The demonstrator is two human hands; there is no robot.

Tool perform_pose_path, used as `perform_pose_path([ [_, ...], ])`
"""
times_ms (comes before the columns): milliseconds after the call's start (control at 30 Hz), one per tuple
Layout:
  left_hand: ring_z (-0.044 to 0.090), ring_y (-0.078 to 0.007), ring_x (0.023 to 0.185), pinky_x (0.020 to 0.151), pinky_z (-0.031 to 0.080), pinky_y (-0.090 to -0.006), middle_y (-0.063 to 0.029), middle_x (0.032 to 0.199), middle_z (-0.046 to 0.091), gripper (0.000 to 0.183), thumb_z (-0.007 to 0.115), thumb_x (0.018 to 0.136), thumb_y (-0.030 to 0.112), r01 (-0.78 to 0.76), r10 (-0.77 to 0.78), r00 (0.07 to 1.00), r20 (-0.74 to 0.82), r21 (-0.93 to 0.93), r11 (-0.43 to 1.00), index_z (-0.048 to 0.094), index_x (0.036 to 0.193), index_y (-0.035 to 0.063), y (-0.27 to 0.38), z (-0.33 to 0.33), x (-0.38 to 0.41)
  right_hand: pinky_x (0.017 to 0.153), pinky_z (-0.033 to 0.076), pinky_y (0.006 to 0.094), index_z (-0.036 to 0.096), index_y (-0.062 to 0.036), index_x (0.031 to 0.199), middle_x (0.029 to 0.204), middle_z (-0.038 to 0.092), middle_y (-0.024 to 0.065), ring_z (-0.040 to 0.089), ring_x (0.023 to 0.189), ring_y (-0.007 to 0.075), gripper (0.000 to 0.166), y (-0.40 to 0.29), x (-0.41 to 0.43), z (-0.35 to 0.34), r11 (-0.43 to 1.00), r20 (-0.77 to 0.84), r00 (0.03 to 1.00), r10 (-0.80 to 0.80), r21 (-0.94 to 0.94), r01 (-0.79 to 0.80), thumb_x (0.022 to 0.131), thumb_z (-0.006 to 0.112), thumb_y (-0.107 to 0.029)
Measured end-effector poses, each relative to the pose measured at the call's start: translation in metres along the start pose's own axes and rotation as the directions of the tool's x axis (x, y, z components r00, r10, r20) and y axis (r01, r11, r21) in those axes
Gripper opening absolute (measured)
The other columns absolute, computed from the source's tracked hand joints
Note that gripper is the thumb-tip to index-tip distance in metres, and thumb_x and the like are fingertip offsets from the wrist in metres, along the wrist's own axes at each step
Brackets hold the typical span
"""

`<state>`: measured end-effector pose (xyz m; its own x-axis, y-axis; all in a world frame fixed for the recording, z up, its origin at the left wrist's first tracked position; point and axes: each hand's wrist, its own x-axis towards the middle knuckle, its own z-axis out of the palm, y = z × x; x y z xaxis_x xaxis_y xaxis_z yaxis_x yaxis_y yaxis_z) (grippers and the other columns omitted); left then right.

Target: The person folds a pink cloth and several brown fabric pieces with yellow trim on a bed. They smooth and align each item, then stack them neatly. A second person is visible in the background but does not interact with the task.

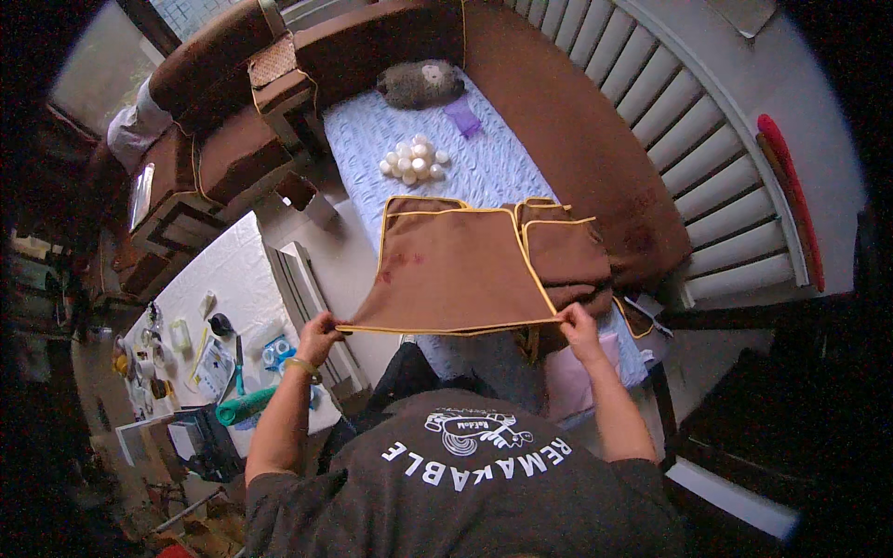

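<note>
A brown fabric cover [460,272] with yellow piping is spread taut between my hands, its near edge almost straight. My left hand [321,338] pinches the near left corner, and my right hand [578,331] pinches the near right corner. Under and beside its far end lie more brown pieces [568,258] with the same piping, on a sofa seat with a light blue quilted cover [488,150]. Farther along that seat sit a cluster of white balls [415,160], a purple cloth [463,117] and a grey furry cushion [422,84].
At the left stands a table with a white cloth [237,265], holding a green roll [244,406], tape and small items. A pink cloth [579,376] lies near my right forearm. A white slatted railing [698,139] runs along the right. An open box [307,199] stands on the floor.
</note>
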<state>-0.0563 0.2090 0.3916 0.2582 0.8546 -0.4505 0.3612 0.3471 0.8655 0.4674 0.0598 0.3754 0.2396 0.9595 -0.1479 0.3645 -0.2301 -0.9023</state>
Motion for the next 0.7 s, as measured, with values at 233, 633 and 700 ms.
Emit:
perform_pose_path([
  [233, 0.064, -0.0205, 0.075, 0.062, 0.05, -0.0294, -0.0118, 0.082, 0.065, 0.015, 0.06, 0.075, -0.008, 0.239, -0.233, 0.966, 0.107, -0.044, 0.97, 0.051, 0.084, 0.0002, -0.072, 0.023, 0.036, 0.061, 0.042, 0.0215, 0.049, -0.004, 0.082, 0.072, 0.053, 0.0003, 0.051, 0.067, 0.0079, 0.014, 0.083, -0.017, 0.038, 0.958, 0.039, 0.957, 0.287, 0.005, -0.287, 0.077, 0.059, 0.004],
  [633, 0.062, -0.016, 0.058, 0.048, 0.042, -0.0255, -0.0063, 0.071, 0.061, 0.011, 0.061, 0.078, -0.001, 0.248, -0.246, 0.969, 0.032, -0.09, 0.965, 0.052, 0.083, 0.0034, -0.105, 0.01, 0.235, 0.057, 0.04, 0.0249, 0.052, -0.0036, 0.083, 0.067, 0.049, 0.0007, 0.046, 0.063, 0.0088, 0.014, 0.118, 0.18, 0.072, 0.964, -0.121, 0.965, 0.234, -0.103, -0.246, 0.076, 0.064, -0.001],
  [700, 0.059, -0.0159, 0.059, 0.052, 0.046, -0.0281, -0.0067, 0.069, 0.059, 0.011, 0.062, 0.076, -0.002, 0.298, -0.298, 0.954, -0.01, -0.019, 0.954, 0.052, 0.081, 0.0022, -0.089, 0.019, 0.275, 0.062, 0.044, 0.0292, 0.053, -0.002, 0.086, 0.071, 0.054, 0.0046, 0.051, 0.068, 0.0133, 0.015, 0.15, 0.22, 0.085, 0.939, -0.147, 0.938, 0.314, -0.097, -0.33, 0.077, 0.065, -0.003],
])
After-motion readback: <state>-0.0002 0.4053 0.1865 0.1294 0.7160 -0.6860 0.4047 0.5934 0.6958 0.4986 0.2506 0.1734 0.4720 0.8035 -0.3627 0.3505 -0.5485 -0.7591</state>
